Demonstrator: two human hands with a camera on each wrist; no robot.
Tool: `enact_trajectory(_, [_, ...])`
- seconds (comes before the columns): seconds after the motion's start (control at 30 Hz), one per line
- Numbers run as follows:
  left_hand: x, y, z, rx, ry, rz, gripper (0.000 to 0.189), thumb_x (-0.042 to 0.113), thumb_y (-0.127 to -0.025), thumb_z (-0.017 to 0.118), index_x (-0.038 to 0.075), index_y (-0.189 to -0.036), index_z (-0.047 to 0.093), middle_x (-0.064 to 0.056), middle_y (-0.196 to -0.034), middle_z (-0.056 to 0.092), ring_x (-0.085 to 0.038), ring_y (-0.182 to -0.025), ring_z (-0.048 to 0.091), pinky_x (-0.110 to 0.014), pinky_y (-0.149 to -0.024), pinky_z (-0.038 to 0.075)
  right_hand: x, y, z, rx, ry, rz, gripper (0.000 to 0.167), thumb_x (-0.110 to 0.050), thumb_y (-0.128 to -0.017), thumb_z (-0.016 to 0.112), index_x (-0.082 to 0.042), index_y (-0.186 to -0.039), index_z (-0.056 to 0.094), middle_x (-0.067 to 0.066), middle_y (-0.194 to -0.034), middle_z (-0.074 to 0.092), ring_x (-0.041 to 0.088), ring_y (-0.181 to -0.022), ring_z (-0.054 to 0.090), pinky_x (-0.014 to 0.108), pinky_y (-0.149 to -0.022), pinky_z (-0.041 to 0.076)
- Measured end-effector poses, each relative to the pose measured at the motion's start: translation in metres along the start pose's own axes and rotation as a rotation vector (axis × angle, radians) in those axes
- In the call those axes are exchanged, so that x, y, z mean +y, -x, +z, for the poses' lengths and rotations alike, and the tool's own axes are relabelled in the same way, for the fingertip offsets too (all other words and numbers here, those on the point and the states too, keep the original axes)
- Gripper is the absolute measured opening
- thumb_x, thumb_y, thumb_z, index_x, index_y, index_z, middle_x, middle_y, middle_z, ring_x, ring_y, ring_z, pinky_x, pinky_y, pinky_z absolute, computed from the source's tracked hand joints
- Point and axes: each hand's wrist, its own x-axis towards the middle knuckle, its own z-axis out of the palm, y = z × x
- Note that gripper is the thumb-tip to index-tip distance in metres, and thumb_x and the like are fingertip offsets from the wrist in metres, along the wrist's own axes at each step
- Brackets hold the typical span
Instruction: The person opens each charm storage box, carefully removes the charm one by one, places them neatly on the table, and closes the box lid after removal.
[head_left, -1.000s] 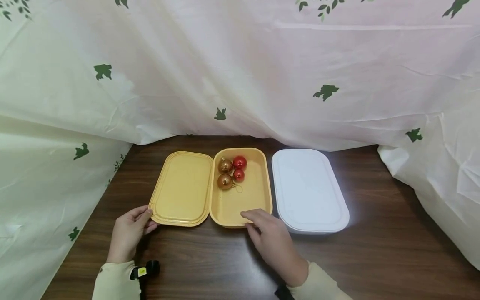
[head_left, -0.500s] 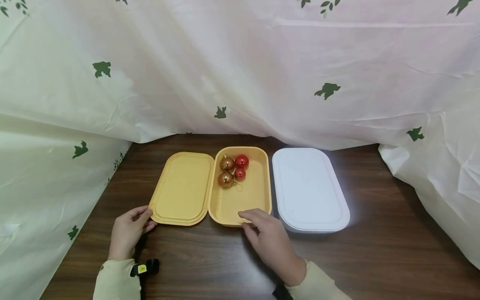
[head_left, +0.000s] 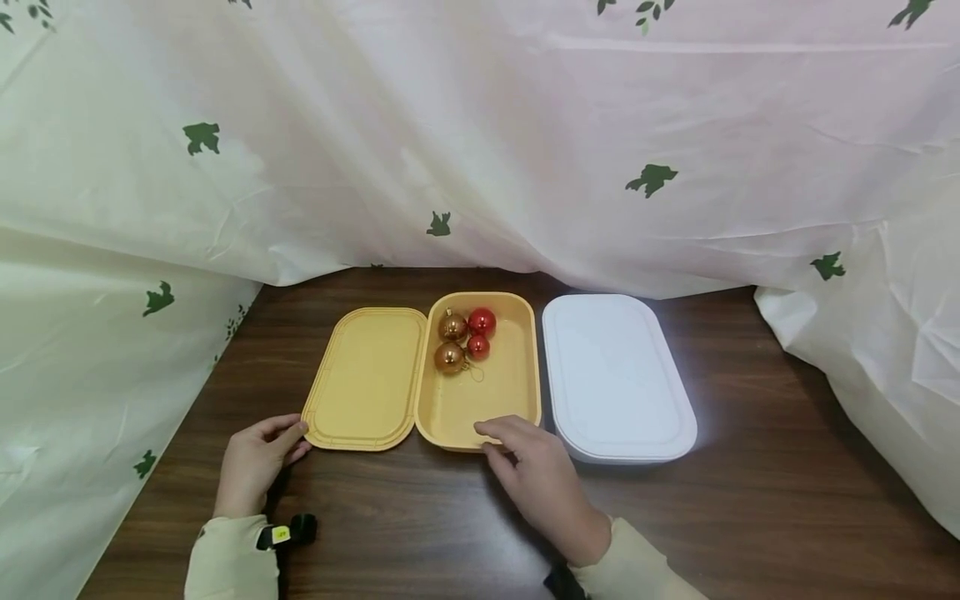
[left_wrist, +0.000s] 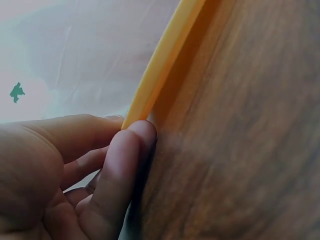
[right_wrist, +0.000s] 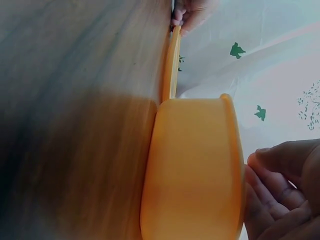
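Observation:
My left hand point(head_left: 253, 471) pinches the near left corner of a yellow plastic lid point(head_left: 367, 379), which lies flat on the table. In the left wrist view, fingertips point(left_wrist: 145, 131) meet the lid's thin edge point(left_wrist: 162, 65). To the lid's right, close against it, stands an uncovered yellow box point(head_left: 491, 412). Two gold Christmas baubles point(head_left: 450, 358) and two red baubles point(head_left: 482, 322) sit at its far left inside. My right hand point(head_left: 543, 483) reaches over the box's near rim with loosely bent fingers; in the right wrist view, its fingertips point(right_wrist: 254, 160) are right beside the rim.
A white box with its lid on point(head_left: 618, 375) stands just right of the yellow box. The dark wooden table point(head_left: 420, 533) is bordered at the back and sides by a pale curtain point(head_left: 420, 125) with green bird prints.
The yellow lid has shifted slightly right and nearer with my left hand. The yellow box and my right hand have moved slightly left. The baubles stay in the box.

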Motion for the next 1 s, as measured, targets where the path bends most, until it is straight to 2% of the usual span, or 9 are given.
enact_trajectory(0.23, [0.002,0.002,0.000,-0.012,-0.053,-0.003,0.036,0.009,-0.099,0.064,-0.012,-0.128,0.060,-0.019,-0.108,0.068,-0.006,-0.075,0.070,-0.021,-0.069,0.059,0.003,-0.001,0.001,0.045,0.032,-0.078,0.031,0.009,-0.077,0.079,-0.011,-0.099,0.077,-0.004,-0.096,0.075,0.008,-0.091,0.071,0.025,-0.080,0.058])
enact_trajectory(0.33, [0.004,0.005,0.000,0.036,-0.095,0.010,0.034,0.013,-0.099,0.064,-0.008,-0.125,0.063,-0.016,-0.104,0.069,-0.006,-0.073,0.069,-0.021,-0.066,0.059,0.004,-0.001,0.001,0.047,0.024,-0.076,0.030,0.009,-0.077,0.080,-0.011,-0.099,0.077,-0.004,-0.096,0.075,0.008,-0.090,0.071,0.024,-0.080,0.058])
enact_trajectory(0.5, [0.011,0.012,0.004,0.164,-0.166,0.083,0.030,0.022,-0.098,0.067,0.000,-0.119,0.068,-0.013,-0.100,0.072,-0.006,-0.069,0.065,-0.020,-0.060,0.056,0.004,-0.001,0.000,0.034,-0.014,-0.027,0.028,0.005,-0.078,0.081,-0.012,-0.100,0.077,-0.003,-0.096,0.075,0.007,-0.087,0.070,0.024,-0.077,0.058])
enact_trajectory(0.6, [0.018,0.018,0.008,0.194,-0.171,0.130,0.031,0.024,-0.097,0.068,0.002,-0.119,0.069,-0.013,-0.103,0.071,-0.004,-0.072,0.062,-0.018,-0.060,0.054,0.004,-0.001,-0.001,0.026,-0.065,0.020,0.026,0.003,-0.079,0.081,-0.011,-0.100,0.078,-0.003,-0.096,0.076,0.007,-0.084,0.069,0.023,-0.073,0.058])
enact_trajectory(0.8, [0.035,0.033,0.022,0.153,-0.128,0.264,0.029,0.021,-0.096,0.071,0.003,-0.119,0.070,-0.013,-0.109,0.070,-0.001,-0.082,0.062,-0.013,-0.065,0.052,0.004,-0.002,-0.004,0.007,-0.135,0.129,0.024,-0.001,-0.081,0.082,-0.014,-0.102,0.078,-0.005,-0.097,0.076,0.006,-0.083,0.068,0.022,-0.071,0.059])
enact_trajectory(1.0, [0.047,0.043,0.043,0.070,0.008,0.398,0.024,0.008,-0.094,0.071,-0.001,-0.117,0.068,-0.012,-0.109,0.072,-0.003,-0.091,0.068,-0.014,-0.076,0.055,0.004,-0.003,-0.007,-0.030,-0.169,0.185,0.024,-0.003,-0.083,0.081,-0.015,-0.104,0.078,-0.005,-0.099,0.076,0.008,-0.086,0.070,0.022,-0.072,0.059])
